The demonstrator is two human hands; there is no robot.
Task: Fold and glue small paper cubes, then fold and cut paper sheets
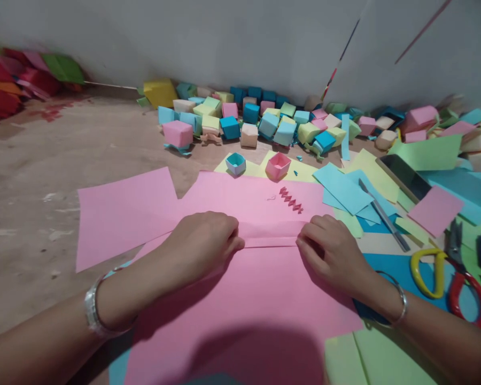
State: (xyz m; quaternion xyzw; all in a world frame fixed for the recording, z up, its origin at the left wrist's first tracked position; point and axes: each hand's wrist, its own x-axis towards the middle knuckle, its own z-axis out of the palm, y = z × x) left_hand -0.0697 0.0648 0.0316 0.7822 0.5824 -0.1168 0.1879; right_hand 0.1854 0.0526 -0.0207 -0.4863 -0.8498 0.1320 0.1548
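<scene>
Between my hands lies a strip of pink paper (pixel 270 234) with a narrow fold along its near edge. My left hand (pixel 208 235) pinches its left end, and my right hand (pixel 331 248) grips the right end, fingers curled in. Beneath both hands spreads a large pink sheet (pixel 256 299). A zigzag-folded dark pink paper strip (pixel 291 200) rests just beyond my right hand. Farther out stand a small open light-blue paper box (pixel 235 163) and an open pink paper box (pixel 278 166). Another pink sheet (pixel 124 214) lies to the left.
Many small folded paper boxes (pixel 250 113) line the wall. On the right are scissors (pixel 457 256) with yellow and red handles, a grey pen-like cutter (pixel 385 216), a phone (pixel 404 176) and loose coloured sheets. Red paper pieces (pixel 2 99) are heaped at far left.
</scene>
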